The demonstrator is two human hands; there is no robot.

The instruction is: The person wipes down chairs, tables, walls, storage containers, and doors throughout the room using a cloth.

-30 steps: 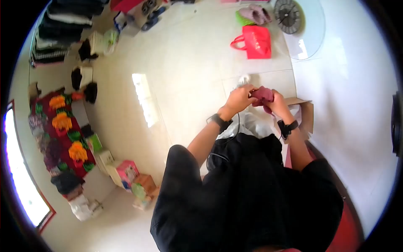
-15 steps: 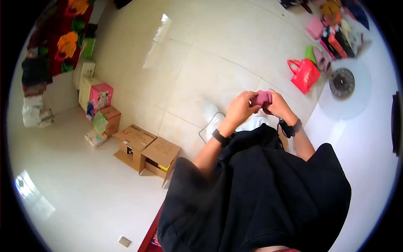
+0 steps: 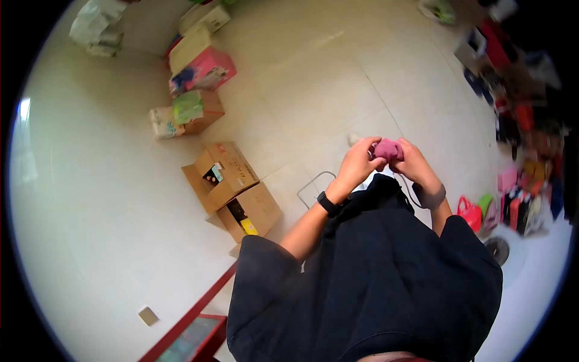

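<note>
A small bundle of dusky pink cloth [image 3: 388, 149] is held up in front of my body, between both hands. My left hand [image 3: 358, 161] grips its left side, with thumb and fingers closed on it. On the right side my right hand [image 3: 416, 161] is closed round the cloth. The cloth looks compact and bunched; its inner folds are too small to tell. Below the hands is the black clothing [image 3: 362, 259] on my body.
Two open cardboard boxes [image 3: 232, 172] stand on the floor at the left. Behind them are a pink box [image 3: 214, 67] and other packages. A red bag [image 3: 469, 212], shoes and piled goods lie at the right. A red-framed edge [image 3: 196, 311] is at lower left.
The view has swung round, bringing the cardboard boxes nearer the middle and the red bag to the far right. Both hands still hold the cloth, which is now bunched more compactly.
</note>
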